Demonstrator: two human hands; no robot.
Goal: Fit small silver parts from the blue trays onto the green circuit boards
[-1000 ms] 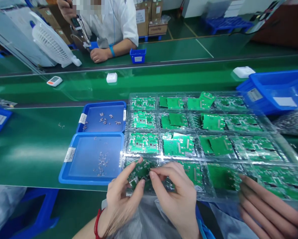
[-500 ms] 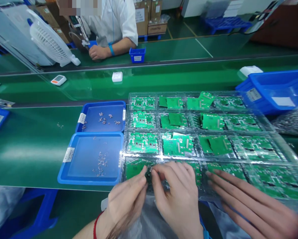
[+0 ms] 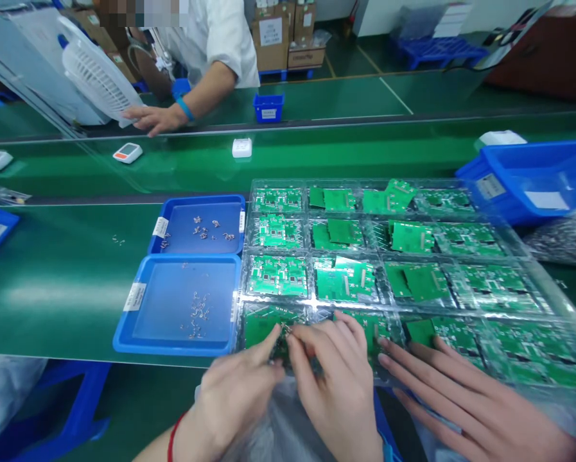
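My left hand (image 3: 237, 394), with a red cord at the wrist, is closed and slightly blurred, its index fingertip reaching up to a small metal part (image 3: 285, 329). Thumb and index finger of my right hand (image 3: 333, 369) pinch this part; its exact shape is too small to make out. Just beneath the fingertips is something dark green, mostly hidden, so I cannot tell what my left hand grips. Both hands are over the near edge of a clear compartment tray (image 3: 311, 307), close to a green circuit board (image 3: 261, 327) in its near-left compartment.
Another person's hand (image 3: 465, 391) lies over the tray's near right. To the left are two blue trays (image 3: 169, 346) (image 3: 155, 247) with small metal parts. A blue bin (image 3: 519, 160) stands at right. Across the bench, a co-worker's hand (image 3: 157, 120) reaches past a white fan (image 3: 97, 74).
My left index finger has straightened and lifted onto the small part. The other person's hand at right has shifted left. The co-worker opposite has reached an arm forward and left.
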